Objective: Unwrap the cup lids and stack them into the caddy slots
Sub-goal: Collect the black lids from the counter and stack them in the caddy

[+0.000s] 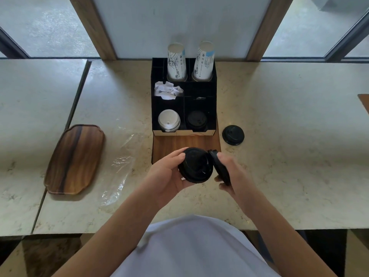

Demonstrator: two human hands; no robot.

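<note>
**Two hands part black lids above the counter's near edge**

The left hand (169,172) grips a black lid stack (195,166), thumb curled over its far rim and fingers wrapped beneath, so the stack sits in the cupped palm with its domed top tilted up toward the camera; how many lids it holds cannot be told. The right hand (229,172) pinches a single black lid (219,166) by its rim, thumb on the upper face and fingers curled behind; this lid stands nearly on edge, its flat face turned left toward the stack and just beside it, its long axis running from far to near. Both are held over the wooden board (185,144) in front of the black caddy (211,90), near the middle of the counter (279,136).

One more loose black lid (233,135) lies flat, dome up, on the counter just right of the caddy's near right corner. In the caddy, the near left slot holds white lids (169,120) and the near right slot black lids (196,120); crumpled white paper (167,89) fills a middle left compartment; two paper cup stacks (176,60) stand upside down in the far slots. Clear plastic wrap (123,162) lies flat left of the board; a wooden tray (74,158) lies further left, across the counter's seam.
</note>
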